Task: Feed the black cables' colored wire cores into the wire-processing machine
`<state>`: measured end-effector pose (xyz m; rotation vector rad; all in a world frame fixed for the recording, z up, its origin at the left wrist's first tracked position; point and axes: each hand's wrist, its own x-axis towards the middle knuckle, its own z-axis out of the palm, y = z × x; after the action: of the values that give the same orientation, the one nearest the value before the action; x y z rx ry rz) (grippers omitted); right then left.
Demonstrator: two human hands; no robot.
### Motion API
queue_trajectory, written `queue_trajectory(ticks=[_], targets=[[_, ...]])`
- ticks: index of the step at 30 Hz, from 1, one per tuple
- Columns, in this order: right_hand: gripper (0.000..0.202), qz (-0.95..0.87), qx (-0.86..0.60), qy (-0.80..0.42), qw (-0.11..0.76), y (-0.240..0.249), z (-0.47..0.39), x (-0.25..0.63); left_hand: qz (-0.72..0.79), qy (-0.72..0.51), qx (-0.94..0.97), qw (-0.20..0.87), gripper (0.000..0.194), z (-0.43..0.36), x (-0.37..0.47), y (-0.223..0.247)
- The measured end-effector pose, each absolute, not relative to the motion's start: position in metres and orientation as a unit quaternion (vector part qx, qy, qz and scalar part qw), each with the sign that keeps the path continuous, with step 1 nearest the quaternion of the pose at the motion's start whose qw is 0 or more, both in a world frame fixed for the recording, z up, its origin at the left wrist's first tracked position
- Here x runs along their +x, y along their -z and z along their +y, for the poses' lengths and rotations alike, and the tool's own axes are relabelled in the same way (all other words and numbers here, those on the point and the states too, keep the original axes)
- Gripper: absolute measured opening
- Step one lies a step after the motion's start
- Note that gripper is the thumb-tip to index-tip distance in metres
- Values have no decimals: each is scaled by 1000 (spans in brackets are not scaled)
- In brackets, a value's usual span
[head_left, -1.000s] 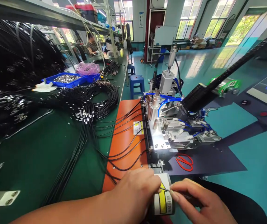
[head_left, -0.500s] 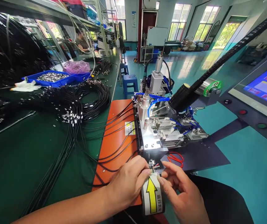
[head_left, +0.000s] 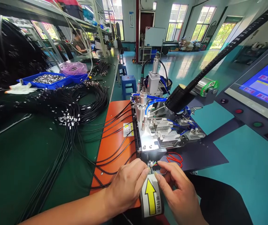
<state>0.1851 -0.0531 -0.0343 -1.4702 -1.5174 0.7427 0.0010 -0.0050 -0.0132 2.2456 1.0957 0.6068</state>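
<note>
Head view, cable end: from the head camera we see a small fan of coloured wires (head_left: 153, 163) at the cable end (head_left: 151, 165), between the two hands, at the near edge of the bench machine (head_left: 148, 137) and just beyond the yellow-arrow label (head_left: 151, 195); its sheath is largely hidden by fingers.
Left hand: we find the left hand (head_left: 130, 181) closed in a pinch that appears to grip the cable end, knuckles up, beside the orange panel (head_left: 117, 140).
Right hand: we see the right hand (head_left: 178, 190) with thumb and forefinger parted, fingertips close to the wires; whether they touch, we cannot tell.
Weight and feel: we judge the cable end very light, its jacket springy and smooth, perhaps a little slippery; the thin wires look soft, easily bent or splayed, and the most fragile part.
Hold: we would take the jacket firmly just behind the wires, with only light fingertips on the strands; a hard squeeze or tug there could kink them.
Black cables: we see long black cables (head_left: 62, 159) spread on the green tabletop (head_left: 40, 147), others crossing the orange panel; such trailing lengths may drag or spring back.
Scissors: we note red looped handles (head_left: 180, 160), apparently scissors, beyond the right hand.
</note>
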Motion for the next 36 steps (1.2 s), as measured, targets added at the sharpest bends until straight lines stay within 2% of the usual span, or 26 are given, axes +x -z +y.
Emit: queue_trajectory(ticks=[10, 27, 36], targets=[[12, -612, -594, -300, 426, 26, -50, 182, 409, -229, 836, 284, 28, -6, 1, 17], [16, -636, -545, -281, 468, 25, -49, 173, 407, -247, 818, 322, 25, -6, 0, 14], [13, -578, -599, -345, 433, 25, -47, 190, 408, -255, 822, 304, 20, -7, 0, 17]])
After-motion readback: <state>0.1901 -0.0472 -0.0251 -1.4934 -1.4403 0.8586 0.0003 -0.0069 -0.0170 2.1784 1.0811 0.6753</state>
